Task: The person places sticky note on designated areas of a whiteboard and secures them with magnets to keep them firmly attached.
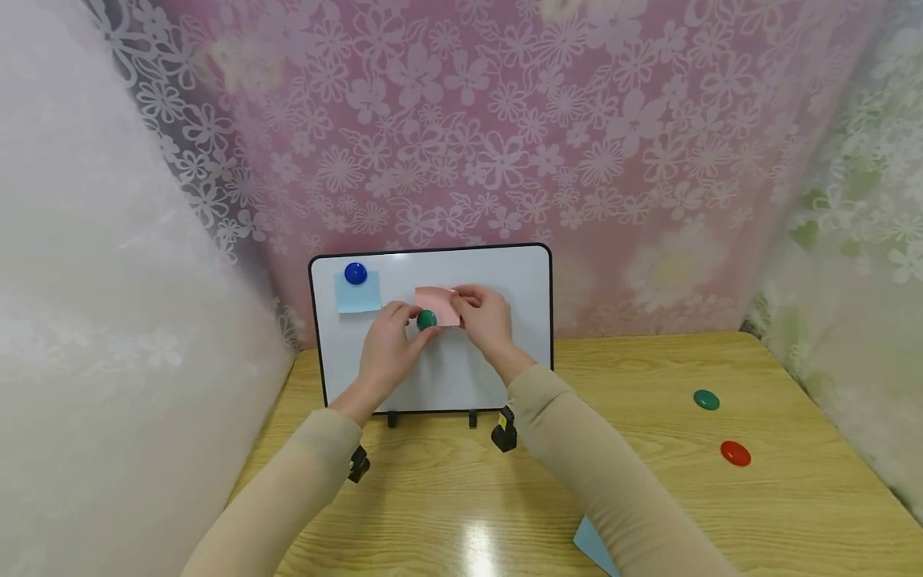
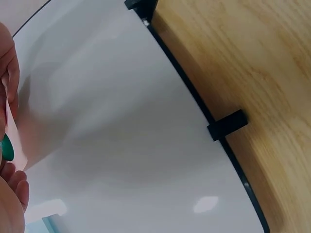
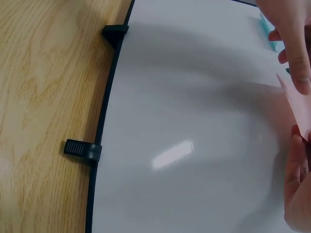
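Note:
My left hand (image 1: 392, 343) pinches a round green magnet (image 1: 427, 320) between thumb and fingers, over the lower left part of a pink paper note (image 1: 437, 301). The right edge of that note is pinched by my right hand (image 1: 486, 320). Both hands are in front of a black-framed whiteboard (image 1: 447, 377) that stands upright on the table. In the left wrist view, the pink note (image 2: 15, 145) stands at an angle to the board, with the green magnet (image 2: 7, 148) against it. On the board's upper left, a blue magnet (image 1: 356, 273) overlaps a light blue note (image 1: 357, 298).
On the wooden table (image 1: 634, 369) to the right lie another green magnet (image 1: 707, 399) and a red magnet (image 1: 735, 453). Light blue paper (image 1: 595, 548) lies partly under my right sleeve. Black feet (image 1: 473, 418) support the board. A flowered curtain (image 1: 461, 144) hangs behind.

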Motion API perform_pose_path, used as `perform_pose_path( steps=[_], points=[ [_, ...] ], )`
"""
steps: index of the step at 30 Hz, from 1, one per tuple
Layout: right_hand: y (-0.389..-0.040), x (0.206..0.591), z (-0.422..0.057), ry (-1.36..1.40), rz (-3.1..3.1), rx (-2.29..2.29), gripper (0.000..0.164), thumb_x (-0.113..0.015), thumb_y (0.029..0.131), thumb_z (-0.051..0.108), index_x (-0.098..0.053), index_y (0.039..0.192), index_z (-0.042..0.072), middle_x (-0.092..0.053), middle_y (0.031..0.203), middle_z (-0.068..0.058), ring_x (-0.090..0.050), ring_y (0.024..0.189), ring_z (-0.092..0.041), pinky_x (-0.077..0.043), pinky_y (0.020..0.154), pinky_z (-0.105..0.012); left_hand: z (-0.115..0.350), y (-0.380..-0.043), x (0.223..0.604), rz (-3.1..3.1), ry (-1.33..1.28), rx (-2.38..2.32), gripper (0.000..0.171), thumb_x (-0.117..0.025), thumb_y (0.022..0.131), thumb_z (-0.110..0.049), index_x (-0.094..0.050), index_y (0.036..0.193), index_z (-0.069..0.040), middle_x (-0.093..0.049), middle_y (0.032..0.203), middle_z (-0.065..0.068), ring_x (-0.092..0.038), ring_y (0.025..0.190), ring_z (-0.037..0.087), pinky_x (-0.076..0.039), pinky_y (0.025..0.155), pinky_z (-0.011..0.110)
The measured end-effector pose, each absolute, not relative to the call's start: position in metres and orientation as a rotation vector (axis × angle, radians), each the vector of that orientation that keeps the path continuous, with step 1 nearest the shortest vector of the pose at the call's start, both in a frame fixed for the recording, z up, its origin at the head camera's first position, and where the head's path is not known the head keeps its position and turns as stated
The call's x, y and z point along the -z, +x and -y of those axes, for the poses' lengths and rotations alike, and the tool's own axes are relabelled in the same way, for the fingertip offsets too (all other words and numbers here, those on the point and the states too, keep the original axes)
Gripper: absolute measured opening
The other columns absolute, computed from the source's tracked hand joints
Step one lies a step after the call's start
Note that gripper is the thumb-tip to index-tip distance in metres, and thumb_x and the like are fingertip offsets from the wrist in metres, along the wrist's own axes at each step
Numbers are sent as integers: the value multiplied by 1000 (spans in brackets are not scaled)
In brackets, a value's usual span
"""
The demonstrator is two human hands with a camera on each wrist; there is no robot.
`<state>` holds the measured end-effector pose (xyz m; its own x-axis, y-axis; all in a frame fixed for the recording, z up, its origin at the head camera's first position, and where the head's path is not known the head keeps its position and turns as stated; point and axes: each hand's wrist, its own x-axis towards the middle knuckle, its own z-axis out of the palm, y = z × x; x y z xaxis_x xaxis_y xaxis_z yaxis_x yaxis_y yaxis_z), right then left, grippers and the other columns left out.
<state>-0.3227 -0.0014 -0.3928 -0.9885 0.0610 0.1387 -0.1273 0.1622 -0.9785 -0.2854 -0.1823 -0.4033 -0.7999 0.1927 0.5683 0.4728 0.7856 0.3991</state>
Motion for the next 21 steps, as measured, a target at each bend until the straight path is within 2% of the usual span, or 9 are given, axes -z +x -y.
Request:
perform_pose_path(
  steps=[7, 13, 21],
  points=[
    [-326, 387, 9, 90, 2296, -1920, 26, -72, 106, 20, -77, 127, 6, -78, 113, -7, -71, 87, -17, -60, 75, -28, 183, -294, 391, 2452, -440, 726, 40, -82, 98, -33, -74, 118, 0, -68, 112, 13, -64, 104, 28, -57, 90, 42],
    [-331, 384, 13, 81, 2298, -1859, 29, -73, 105, 22, -77, 128, 5, -78, 116, -7, -73, 91, -16, -60, 76, -28, 183, -304, 385, 2444, -387, 710, 44, -79, 99, -37, -73, 120, 1, -68, 114, 14, -62, 109, 31, -54, 98, 44],
    [-336, 381, 18, 73, 2267, -1860, 29, -74, 105, 23, -77, 127, 4, -79, 114, -9, -74, 87, -16, -61, 73, -27, 185, -314, 378, 2399, -346, 706, 44, -80, 100, -35, -72, 121, 4, -67, 118, 16, -63, 113, 33, -52, 103, 45]
  ],
)
